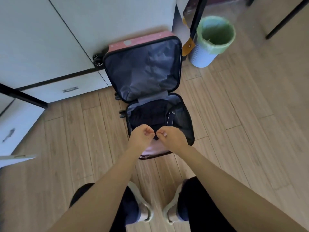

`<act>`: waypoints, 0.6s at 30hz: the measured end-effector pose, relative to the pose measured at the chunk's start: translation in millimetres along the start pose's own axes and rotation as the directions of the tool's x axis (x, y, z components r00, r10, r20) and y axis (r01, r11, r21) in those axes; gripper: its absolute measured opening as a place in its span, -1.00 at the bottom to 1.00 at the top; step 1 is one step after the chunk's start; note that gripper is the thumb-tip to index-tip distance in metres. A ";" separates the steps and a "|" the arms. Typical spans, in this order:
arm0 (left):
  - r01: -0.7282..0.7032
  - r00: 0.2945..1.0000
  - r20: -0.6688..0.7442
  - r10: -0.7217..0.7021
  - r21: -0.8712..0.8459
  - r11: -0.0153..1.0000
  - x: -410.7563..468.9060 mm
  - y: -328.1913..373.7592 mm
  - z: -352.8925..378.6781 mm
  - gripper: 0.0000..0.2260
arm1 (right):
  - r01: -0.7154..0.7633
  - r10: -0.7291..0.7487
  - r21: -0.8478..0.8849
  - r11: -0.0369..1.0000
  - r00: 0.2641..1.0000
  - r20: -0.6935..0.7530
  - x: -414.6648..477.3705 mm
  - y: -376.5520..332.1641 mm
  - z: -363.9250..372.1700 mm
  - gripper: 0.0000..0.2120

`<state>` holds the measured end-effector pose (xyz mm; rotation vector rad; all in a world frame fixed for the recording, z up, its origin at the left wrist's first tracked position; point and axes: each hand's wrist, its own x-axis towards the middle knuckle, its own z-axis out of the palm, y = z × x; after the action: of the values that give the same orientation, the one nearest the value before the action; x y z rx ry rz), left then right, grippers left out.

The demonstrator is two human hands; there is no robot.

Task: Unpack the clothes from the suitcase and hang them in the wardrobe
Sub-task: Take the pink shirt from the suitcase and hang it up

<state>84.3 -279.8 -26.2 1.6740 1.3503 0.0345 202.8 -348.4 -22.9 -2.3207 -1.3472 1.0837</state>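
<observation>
The person is just starting to unpack. The dark clothes [150, 114] are lying in the open suitcase [142, 69] at 12 o'clock. The left hand [142, 135] and the right hand [172, 136] are curling their fingers and pinching a small dark piece [156, 137] between them, maybe a strap. Next, I think, they will be freeing the clothes and lifting them out.

Light wood-plank floor [234, 114], open pink suitcase [143, 69] lying on it with lid raised against a white cabinet [50, 39], pale blue bin [204, 54] with green liner just beside the lid, two light shoes [143, 206] near the suitcase's front edge
</observation>
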 end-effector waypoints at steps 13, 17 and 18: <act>0.030 0.993 0.099 -0.064 0.314 0.949 138.6 -162.6 127.9 -0.85 | 0.006 0.012 -0.093 0.996 0.980 0.198 131.3 138.0 160.0 -0.76; 0.077 0.984 0.101 -0.147 0.505 0.860 157.4 -200.5 154.8 -0.65 | 0.051 0.001 -0.173 0.984 0.958 0.286 152.1 166.6 199.4 -0.73; 0.041 0.972 0.166 -0.166 0.576 0.816 159.0 -208.0 157.4 -0.52 | 0.056 0.008 -0.197 0.979 0.952 0.308 155.2 171.1 205.7 -0.70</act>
<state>77.4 -270.2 -331.4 2.0171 1.3635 -0.6591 213.8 -343.1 -332.0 -2.3374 -1.6644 1.4066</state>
